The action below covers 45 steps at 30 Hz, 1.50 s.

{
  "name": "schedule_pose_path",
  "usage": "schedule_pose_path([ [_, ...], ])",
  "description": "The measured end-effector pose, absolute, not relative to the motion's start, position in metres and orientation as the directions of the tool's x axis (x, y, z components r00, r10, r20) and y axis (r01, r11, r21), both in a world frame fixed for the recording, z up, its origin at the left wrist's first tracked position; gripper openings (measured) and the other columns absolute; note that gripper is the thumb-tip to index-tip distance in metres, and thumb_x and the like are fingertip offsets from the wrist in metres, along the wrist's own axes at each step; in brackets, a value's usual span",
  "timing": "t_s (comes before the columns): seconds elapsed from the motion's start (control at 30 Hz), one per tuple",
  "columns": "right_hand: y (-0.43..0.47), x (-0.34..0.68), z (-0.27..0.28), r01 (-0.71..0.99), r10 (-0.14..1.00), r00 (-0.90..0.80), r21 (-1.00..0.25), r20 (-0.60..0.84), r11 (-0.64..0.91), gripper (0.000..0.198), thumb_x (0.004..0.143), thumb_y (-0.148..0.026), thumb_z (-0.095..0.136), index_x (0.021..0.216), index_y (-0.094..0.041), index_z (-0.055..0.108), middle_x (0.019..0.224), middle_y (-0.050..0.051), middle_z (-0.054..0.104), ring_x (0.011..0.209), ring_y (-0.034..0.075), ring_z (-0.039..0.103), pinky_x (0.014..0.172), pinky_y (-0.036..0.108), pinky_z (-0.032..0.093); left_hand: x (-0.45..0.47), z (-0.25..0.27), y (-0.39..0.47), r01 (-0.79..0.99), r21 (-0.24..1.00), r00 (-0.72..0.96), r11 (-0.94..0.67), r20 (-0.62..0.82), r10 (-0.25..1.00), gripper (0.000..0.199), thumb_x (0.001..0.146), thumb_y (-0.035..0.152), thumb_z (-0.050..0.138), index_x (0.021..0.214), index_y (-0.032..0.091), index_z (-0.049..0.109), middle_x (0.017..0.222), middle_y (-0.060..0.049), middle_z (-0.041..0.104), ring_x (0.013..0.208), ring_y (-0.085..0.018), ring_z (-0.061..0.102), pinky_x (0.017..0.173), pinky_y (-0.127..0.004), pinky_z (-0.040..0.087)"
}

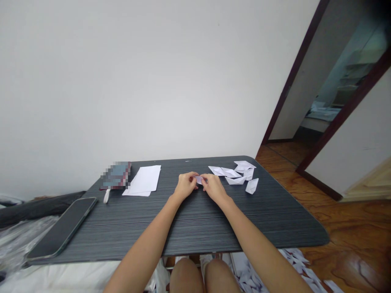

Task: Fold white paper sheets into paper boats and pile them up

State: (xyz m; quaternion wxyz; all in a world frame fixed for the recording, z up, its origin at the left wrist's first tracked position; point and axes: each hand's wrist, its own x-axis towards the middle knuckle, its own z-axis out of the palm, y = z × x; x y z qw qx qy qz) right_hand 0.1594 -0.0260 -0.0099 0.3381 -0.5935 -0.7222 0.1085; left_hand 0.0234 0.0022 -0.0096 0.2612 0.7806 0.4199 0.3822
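Between my two hands is a small piece of folded white paper (198, 179), held just above the middle of the dark table. My left hand (187, 183) pinches its left end, and my right hand (211, 186) pinches the right end. Fingers cover much of the paper, so its exact fold cannot be made out. Several folded white paper boats (230, 173) lie on the table to the right of my right hand. To the left of my left hand lies a small stack of flat white paper sheets (145, 180).
The dark table (201, 232) has rounded right corners and stands against a white wall. A phone (62, 228) lies at its left edge, near a blurred-out item (116, 175) with a white strap. Many folded white papers (297, 260) lie on the floor below right. A doorway opens at right.
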Motion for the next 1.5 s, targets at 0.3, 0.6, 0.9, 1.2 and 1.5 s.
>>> schedule_pose_path([
  [0.3,-0.015,0.168,-0.016,0.616,0.948,-0.050,-0.737,0.315,0.278,0.027,0.068,-0.013,0.047,0.088,-0.015,0.063,0.073,0.003,0.063,0.053,0.010,0.053,0.056,0.021,0.043,0.021,-0.004,0.003,0.527,0.734,0.375,-0.427,0.251,0.893,0.021,0.066,0.015,0.046,0.079,0.013,0.063,0.038,0.006,0.051,0.036,-0.008,0.051,0.047,-0.018,0.042],
  [0.6,-0.018,0.169,-0.011,0.543,0.893,0.038,-0.759,0.449,0.359,0.015,0.071,-0.019,0.047,0.082,-0.014,0.057,0.068,0.002,0.059,0.055,0.011,0.054,0.057,0.022,0.043,0.021,-0.008,0.007,0.024,0.990,0.355,-0.136,0.118,0.927,0.032,0.073,0.025,0.053,0.098,0.005,0.054,0.067,-0.009,0.065,0.054,-0.014,0.062,0.056,-0.024,0.049],
  [0.9,-0.025,0.171,-0.003,0.529,0.759,0.008,-0.647,0.651,0.549,0.008,0.074,-0.020,0.048,0.076,-0.016,0.055,0.083,0.006,0.055,0.076,0.015,0.052,0.066,0.025,0.045,0.021,-0.006,0.006,-0.196,0.980,0.381,0.044,0.035,0.924,0.031,0.068,0.030,0.061,0.083,0.002,0.062,0.080,-0.013,0.066,0.072,-0.019,0.063,0.075,-0.030,0.049],
  [1.2,-0.016,0.169,-0.008,0.091,0.886,0.184,-0.904,0.427,0.417,0.019,0.070,-0.031,0.054,0.080,-0.014,0.055,0.072,0.006,0.061,0.058,0.014,0.060,0.059,0.028,0.049,0.019,-0.007,0.009,-0.267,0.961,0.216,-0.076,0.136,0.967,0.031,0.063,0.028,0.064,0.084,0.005,0.063,0.075,-0.009,0.067,0.072,-0.019,0.063,0.081,-0.036,0.046],
  [1.5,-0.016,0.169,-0.011,-0.013,0.937,0.106,-0.941,0.334,0.337,0.018,0.064,-0.029,0.061,0.066,-0.012,0.055,0.055,0.004,0.062,0.051,0.014,0.058,0.055,0.027,0.047,0.019,-0.014,0.012,-0.168,0.970,0.170,-0.178,0.206,0.964,0.030,0.061,0.031,0.064,0.078,0.006,0.065,0.074,-0.009,0.067,0.072,-0.021,0.063,0.076,-0.037,0.048],
])
